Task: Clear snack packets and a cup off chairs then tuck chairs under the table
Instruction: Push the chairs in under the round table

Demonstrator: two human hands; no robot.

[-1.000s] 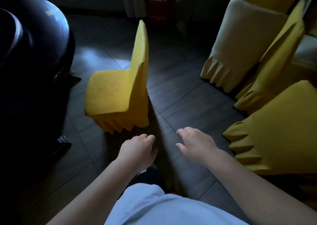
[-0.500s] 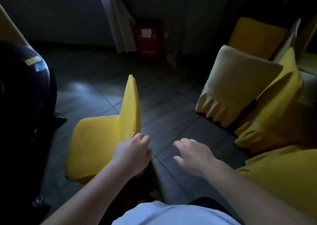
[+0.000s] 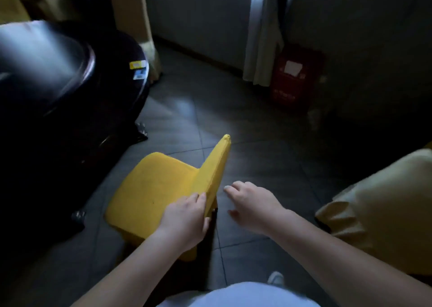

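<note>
A yellow-covered chair stands on the dark tile floor just right of the round black table, its bare seat facing left toward the table and its backrest edge running from near to far. The left hand grasps the near end of the backrest while the right hand hovers beside it, fingers loosely curled, holding nothing. A one-handed, off-centre push could swing the chair askew or knock it into the table's base.

table blurred, edge-cropped, beige chair cropped
</note>
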